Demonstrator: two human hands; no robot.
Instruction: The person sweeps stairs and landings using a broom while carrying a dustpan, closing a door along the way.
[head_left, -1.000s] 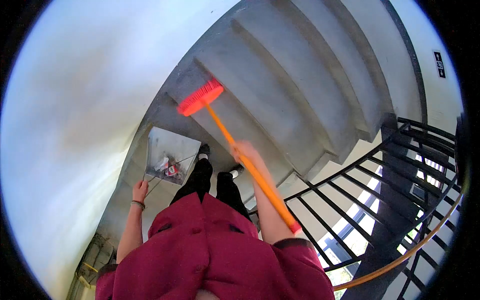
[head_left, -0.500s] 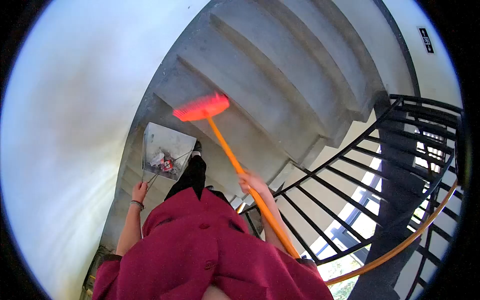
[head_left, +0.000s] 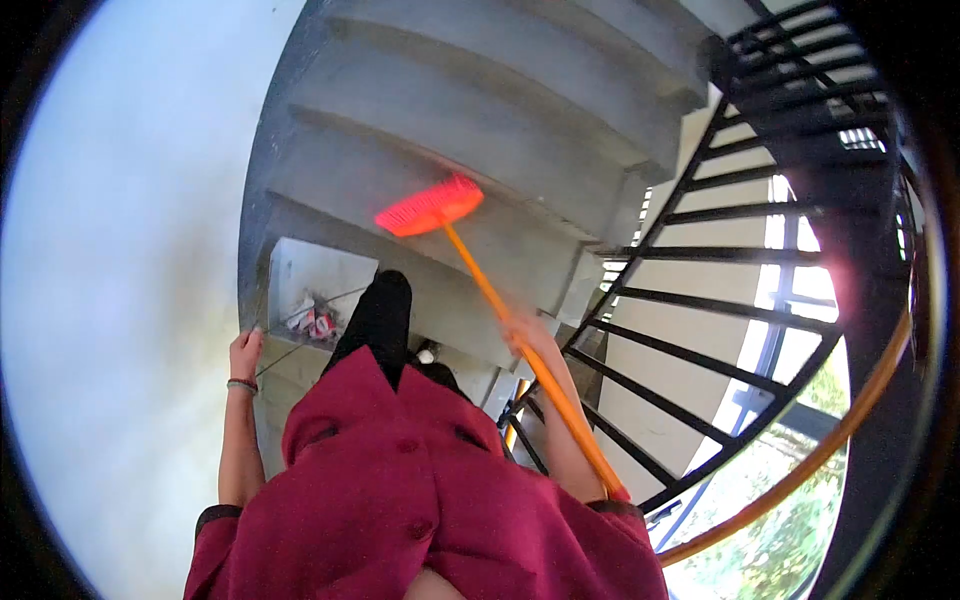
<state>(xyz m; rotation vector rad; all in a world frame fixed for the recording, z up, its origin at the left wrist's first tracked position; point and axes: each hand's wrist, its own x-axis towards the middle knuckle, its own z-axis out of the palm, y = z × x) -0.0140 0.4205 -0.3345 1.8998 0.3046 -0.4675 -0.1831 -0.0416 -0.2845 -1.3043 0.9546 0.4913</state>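
Note:
My right hand (head_left: 522,332) is wrapped round the orange handle of a broom (head_left: 478,275). The broom's red bristle head (head_left: 430,205) is over a grey stair step ahead of me, slightly blurred. My left hand (head_left: 246,352), a band at its wrist, is closed on the thin wire handle of a dustpan (head_left: 335,265). This pale, box-like dustpan hangs low at the left, beside my leg. Crumpled litter (head_left: 312,318), white and red with grey dust, lies inside it. My dark trouser leg covers part of its right side.
Curved concrete steps (head_left: 430,100) climb ahead. A white wall (head_left: 140,250) runs close along the left. On the right stands a black metal railing (head_left: 690,255) with a wooden handrail (head_left: 790,470); a bright window shows beyond it.
The view has shifted, and one leg is now raised further forward. The broom head sits a little further right. My left hand and the dustpan have moved left in view.

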